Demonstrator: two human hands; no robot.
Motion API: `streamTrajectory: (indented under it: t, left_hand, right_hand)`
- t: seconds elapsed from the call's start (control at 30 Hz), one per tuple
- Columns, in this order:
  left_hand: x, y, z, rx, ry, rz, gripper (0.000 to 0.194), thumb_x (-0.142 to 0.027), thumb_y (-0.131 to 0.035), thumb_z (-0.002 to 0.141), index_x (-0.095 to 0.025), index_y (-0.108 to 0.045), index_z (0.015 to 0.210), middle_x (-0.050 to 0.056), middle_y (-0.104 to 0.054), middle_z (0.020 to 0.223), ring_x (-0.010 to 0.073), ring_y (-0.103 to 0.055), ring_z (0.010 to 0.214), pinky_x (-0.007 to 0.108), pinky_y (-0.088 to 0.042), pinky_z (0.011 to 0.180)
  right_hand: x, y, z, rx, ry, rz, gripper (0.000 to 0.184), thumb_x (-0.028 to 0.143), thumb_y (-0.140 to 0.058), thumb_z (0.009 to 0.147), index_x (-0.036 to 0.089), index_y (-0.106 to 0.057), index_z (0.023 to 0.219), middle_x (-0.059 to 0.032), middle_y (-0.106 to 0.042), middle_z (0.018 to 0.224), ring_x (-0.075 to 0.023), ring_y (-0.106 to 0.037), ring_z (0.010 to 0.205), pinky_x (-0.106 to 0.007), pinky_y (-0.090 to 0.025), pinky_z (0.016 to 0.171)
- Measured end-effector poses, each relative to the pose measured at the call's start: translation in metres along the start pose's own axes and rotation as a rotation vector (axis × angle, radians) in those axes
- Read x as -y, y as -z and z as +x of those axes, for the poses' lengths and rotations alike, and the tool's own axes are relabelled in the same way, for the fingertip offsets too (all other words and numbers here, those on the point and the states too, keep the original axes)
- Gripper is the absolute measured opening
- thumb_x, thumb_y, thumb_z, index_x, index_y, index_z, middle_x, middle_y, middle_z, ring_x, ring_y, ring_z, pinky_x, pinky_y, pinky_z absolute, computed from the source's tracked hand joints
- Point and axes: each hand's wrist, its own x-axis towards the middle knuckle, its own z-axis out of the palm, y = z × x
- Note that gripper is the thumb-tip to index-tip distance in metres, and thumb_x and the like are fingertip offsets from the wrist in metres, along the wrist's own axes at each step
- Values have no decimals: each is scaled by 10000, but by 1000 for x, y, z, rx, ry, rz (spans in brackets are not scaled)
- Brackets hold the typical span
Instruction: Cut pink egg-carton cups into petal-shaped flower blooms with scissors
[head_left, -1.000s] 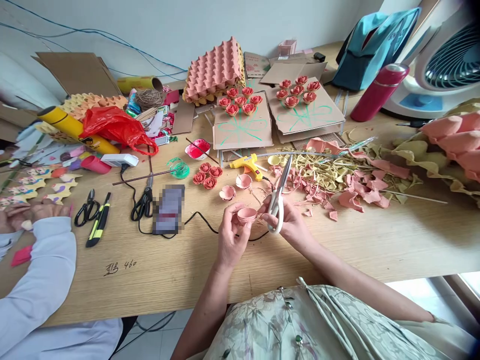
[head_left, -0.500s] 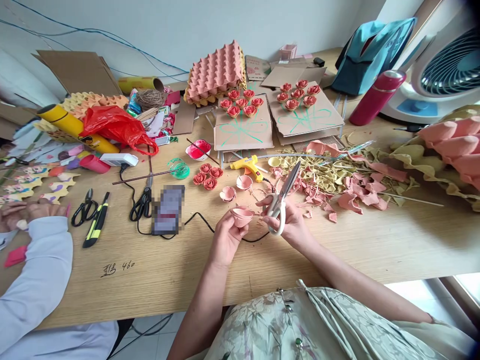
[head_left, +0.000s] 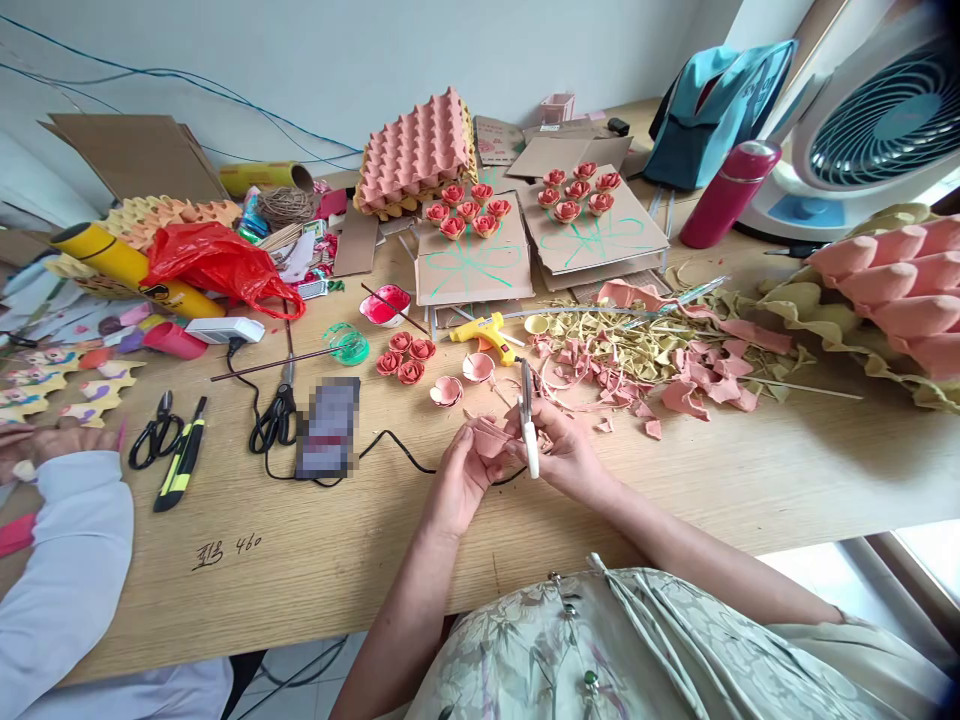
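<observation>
Between the fingers of my left hand (head_left: pixel 455 485) is a pink egg-carton cup (head_left: pixel 491 437), tilted on its side. My right hand (head_left: pixel 574 455) grips white-handled scissors (head_left: pixel 529 425), blades pointing up and away from me. Its fingertips reach to the cup's right edge. Just beyond my hands lie two pink petal cups (head_left: pixel 447 391), (head_left: pixel 478 367) and a yellow glue gun (head_left: pixel 484 332). A small group of red paper roses (head_left: pixel 405 356) sits to their left. Pink and yellow carton scraps (head_left: pixel 637 350) are heaped beyond my right hand.
At left are a phone (head_left: pixel 328 428), black scissors (head_left: pixel 276 415), a utility knife (head_left: pixel 180 455) and a co-worker's sleeve (head_left: pixel 75 540). Further back are a red paint bowl (head_left: pixel 385 306), cardboard with roses (head_left: pixel 472 270) and stacked egg trays (head_left: pixel 416 150). A flask (head_left: pixel 729 195) and fan (head_left: pixel 885 130) stand at right.
The cup has been tipped onto its side in my left hand. My right hand has moved closer to it, and the scissors have turned edge-on. The whole view has shifted slightly.
</observation>
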Motion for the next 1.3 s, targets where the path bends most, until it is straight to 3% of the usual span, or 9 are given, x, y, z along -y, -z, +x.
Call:
streamTrajectory:
  t: [0.1,0.23,0.43,0.63,0.9,1.1,1.3]
  left_hand:
    - [-2,-3,-5,18,-152,172,463,-388,-811,786,-192,-662,1177,90,-714,1140,194,-690,925,238,-557,666]
    - [-4,-6,-8,-24,-182,266,470,-295,-873,717,-174,-689,1133,89,-737,1104,198,-705,942,228,-557,689]
    - [-5,6,-2,-1,-118,92,463,-375,-845,750,-151,-705,1130,93,-759,1073,173,-733,880,200,-564,643]
    - [-8,15,2,-71,-62,-70,355,-318,-765,837,-133,-693,1132,98,-768,1034,165,-743,847,198,-586,637]
    - [-8,12,0,-55,-88,-48,381,-326,-797,799,-174,-695,1133,64,-765,1041,136,-738,815,176,-565,617]
    - [-10,6,-4,-59,-241,77,375,-392,-817,762,-199,-716,1067,37,-754,1004,153,-715,878,208,-556,669]
    - [-12,2,-8,-123,-366,162,339,-370,-801,767,-208,-700,1047,54,-736,1056,194,-694,965,271,-567,758]
  right_hand:
    - [1,0,-1,0,17,-40,239,399,-754,846,234,-589,898,1,-566,827,-175,-532,766,-315,-451,715]
    - [2,-1,-1,35,14,-23,247,431,-734,866,237,-594,928,-4,-582,853,-178,-543,778,-317,-450,713]
    - [6,4,1,-15,-28,83,300,465,-756,848,232,-606,961,-12,-609,885,-169,-527,757,-305,-449,696]
    - [9,6,1,36,-60,77,303,481,-733,866,224,-582,925,-1,-597,826,-161,-495,716,-300,-412,670]
    - [6,4,-2,78,-81,22,317,487,-717,874,224,-543,848,7,-564,788,-158,-509,701,-296,-410,650]
    - [11,18,2,275,52,-237,262,452,-687,886,215,-577,897,-15,-604,815,-175,-529,715,-301,-406,651]
    - [8,29,10,349,243,-627,234,412,-671,888,212,-553,907,-60,-613,866,-205,-521,751,-323,-378,695]
